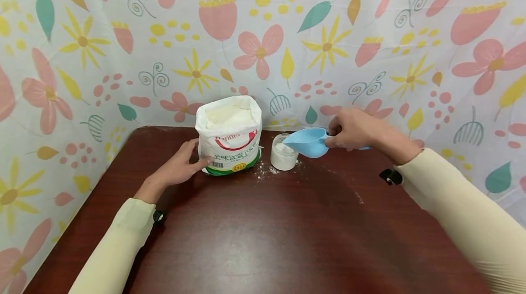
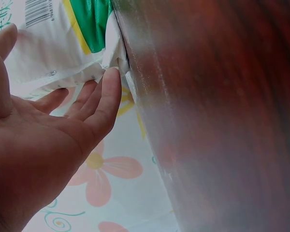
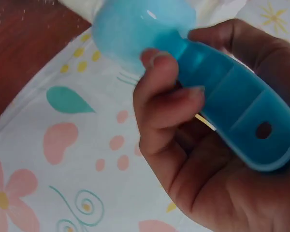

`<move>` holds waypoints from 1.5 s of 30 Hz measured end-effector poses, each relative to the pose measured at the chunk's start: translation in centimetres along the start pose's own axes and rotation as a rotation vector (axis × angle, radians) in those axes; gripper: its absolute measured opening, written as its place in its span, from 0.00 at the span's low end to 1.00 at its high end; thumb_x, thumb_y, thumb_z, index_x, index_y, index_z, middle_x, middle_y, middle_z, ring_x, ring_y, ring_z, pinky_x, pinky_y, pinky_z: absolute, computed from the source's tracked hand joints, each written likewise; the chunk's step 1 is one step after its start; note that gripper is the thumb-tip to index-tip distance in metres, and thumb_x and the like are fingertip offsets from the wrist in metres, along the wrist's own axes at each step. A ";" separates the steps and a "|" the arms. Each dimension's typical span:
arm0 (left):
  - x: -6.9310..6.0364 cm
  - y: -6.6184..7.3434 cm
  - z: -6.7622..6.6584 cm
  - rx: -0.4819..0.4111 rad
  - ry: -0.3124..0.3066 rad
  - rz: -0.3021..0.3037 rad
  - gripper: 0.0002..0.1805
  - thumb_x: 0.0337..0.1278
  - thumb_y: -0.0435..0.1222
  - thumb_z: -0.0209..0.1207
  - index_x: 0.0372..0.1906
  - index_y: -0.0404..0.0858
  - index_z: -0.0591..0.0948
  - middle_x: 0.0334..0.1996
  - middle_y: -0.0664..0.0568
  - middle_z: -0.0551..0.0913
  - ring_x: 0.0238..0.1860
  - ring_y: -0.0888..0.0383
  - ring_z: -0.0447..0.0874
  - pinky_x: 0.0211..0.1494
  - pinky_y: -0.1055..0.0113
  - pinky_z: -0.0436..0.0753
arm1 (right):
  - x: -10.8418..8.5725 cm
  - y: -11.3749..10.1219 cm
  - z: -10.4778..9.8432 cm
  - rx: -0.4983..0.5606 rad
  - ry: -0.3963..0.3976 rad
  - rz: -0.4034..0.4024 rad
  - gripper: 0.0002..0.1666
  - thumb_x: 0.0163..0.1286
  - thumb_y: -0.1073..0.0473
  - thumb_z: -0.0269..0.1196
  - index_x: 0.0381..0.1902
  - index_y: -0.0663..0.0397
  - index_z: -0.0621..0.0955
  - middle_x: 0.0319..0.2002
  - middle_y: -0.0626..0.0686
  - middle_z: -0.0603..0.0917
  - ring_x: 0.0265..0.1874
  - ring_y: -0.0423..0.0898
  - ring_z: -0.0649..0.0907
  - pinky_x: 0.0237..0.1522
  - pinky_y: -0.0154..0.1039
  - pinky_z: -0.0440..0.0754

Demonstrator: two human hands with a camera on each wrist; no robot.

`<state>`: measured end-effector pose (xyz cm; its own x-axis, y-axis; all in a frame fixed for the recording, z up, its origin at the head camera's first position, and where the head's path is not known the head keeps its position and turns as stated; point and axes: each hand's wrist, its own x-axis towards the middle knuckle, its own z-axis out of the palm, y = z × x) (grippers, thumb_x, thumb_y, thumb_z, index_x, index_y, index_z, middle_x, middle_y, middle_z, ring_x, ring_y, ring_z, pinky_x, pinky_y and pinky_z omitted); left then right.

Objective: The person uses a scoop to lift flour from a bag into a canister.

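A white and green flour bag (image 1: 236,148) stands open at the top, full of pale powder. My left hand (image 1: 179,162) rests against its left side, the thumb on the front. In the left wrist view the fingers (image 2: 108,99) touch the bag's lower side, only lightly bent. To the right of the bag is a clear jar (image 1: 283,159) holding white flour. My right hand (image 1: 355,128) grips the handle of a blue scoop (image 1: 310,142), its tip tilted down over the jar's mouth. In the right wrist view, fingers and thumb wrap the ribbed handle (image 3: 241,104).
Spilled white powder (image 1: 267,169) lies on the dark brown table (image 1: 263,230) around the jar. A floral cloth (image 1: 263,24) hangs close behind the bag and jar. Each wrist wears a small black device.
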<state>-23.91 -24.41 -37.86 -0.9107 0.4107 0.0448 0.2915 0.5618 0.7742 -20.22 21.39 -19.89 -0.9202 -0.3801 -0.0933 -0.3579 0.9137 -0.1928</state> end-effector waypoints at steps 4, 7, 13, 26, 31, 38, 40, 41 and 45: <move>-0.3 0.1 -0.3 0.003 -0.001 0.001 0.48 0.73 0.55 0.64 0.84 0.42 0.54 0.77 0.40 0.59 0.77 0.41 0.58 0.76 0.33 0.64 | -1.0 0.2 1.8 0.020 0.109 0.008 0.16 0.66 0.54 0.71 0.19 0.47 0.81 0.15 0.46 0.73 0.16 0.44 0.72 0.25 0.40 0.67; -0.5 0.1 -0.4 0.011 -0.004 -0.004 0.48 0.73 0.56 0.64 0.84 0.41 0.53 0.77 0.39 0.59 0.77 0.40 0.57 0.75 0.32 0.64 | -1.8 0.3 3.3 0.072 0.172 0.041 0.12 0.66 0.54 0.71 0.23 0.48 0.85 0.15 0.46 0.75 0.16 0.44 0.73 0.24 0.40 0.68; -0.3 0.2 -0.5 0.020 -0.006 -0.008 0.49 0.73 0.56 0.63 0.84 0.41 0.53 0.77 0.39 0.58 0.78 0.39 0.57 0.76 0.31 0.62 | -3.2 0.6 5.9 0.202 0.251 0.156 0.11 0.66 0.53 0.69 0.26 0.52 0.87 0.15 0.48 0.77 0.15 0.47 0.75 0.22 0.41 0.71; -0.2 0.4 -0.3 0.000 -0.013 0.011 0.47 0.73 0.54 0.64 0.83 0.41 0.55 0.75 0.40 0.60 0.76 0.41 0.58 0.76 0.33 0.64 | -4.4 1.6 10.6 0.245 0.382 0.275 0.12 0.62 0.54 0.67 0.21 0.51 0.84 0.14 0.47 0.76 0.16 0.46 0.75 0.21 0.41 0.72; -0.1 0.3 0.0 -0.001 -0.013 -0.008 0.47 0.73 0.54 0.64 0.83 0.42 0.54 0.76 0.42 0.59 0.76 0.42 0.58 0.76 0.33 0.64 | -4.4 2.2 11.6 0.266 0.345 0.281 0.14 0.64 0.54 0.70 0.21 0.53 0.83 0.15 0.47 0.74 0.17 0.45 0.74 0.21 0.40 0.70; -0.2 0.1 0.1 -0.005 -0.015 -0.004 0.46 0.73 0.53 0.64 0.83 0.43 0.54 0.77 0.42 0.58 0.77 0.42 0.56 0.77 0.32 0.62 | -3.9 3.2 12.7 0.241 0.282 0.273 0.20 0.66 0.53 0.72 0.18 0.53 0.79 0.14 0.45 0.68 0.17 0.44 0.69 0.22 0.40 0.65; -0.2 0.2 0.1 0.001 -0.015 -0.008 0.46 0.74 0.53 0.64 0.83 0.42 0.54 0.77 0.41 0.58 0.77 0.41 0.56 0.77 0.32 0.62 | -3.7 3.4 12.9 0.241 0.276 0.279 0.20 0.66 0.53 0.73 0.18 0.53 0.79 0.14 0.45 0.68 0.17 0.44 0.69 0.22 0.40 0.65; -0.2 0.2 0.1 0.005 -0.014 -0.009 0.47 0.74 0.54 0.64 0.84 0.42 0.53 0.77 0.41 0.58 0.77 0.41 0.56 0.77 0.32 0.61 | -3.6 3.6 13.0 0.243 0.271 0.280 0.20 0.67 0.53 0.73 0.18 0.54 0.80 0.14 0.46 0.69 0.17 0.44 0.69 0.22 0.40 0.66; -0.1 0.3 0.1 0.007 -0.011 0.005 0.46 0.74 0.53 0.64 0.83 0.42 0.54 0.77 0.41 0.58 0.78 0.41 0.55 0.77 0.31 0.60 | -3.2 4.0 13.5 0.253 0.246 0.286 0.18 0.68 0.52 0.73 0.22 0.55 0.83 0.16 0.47 0.73 0.19 0.45 0.73 0.22 0.40 0.69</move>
<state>-23.73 -24.25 -37.71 -0.9059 0.4213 0.0423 0.2986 0.5647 0.7694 -16.53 24.33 -33.58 -0.9977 -0.0445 0.0515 -0.0624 0.9012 -0.4288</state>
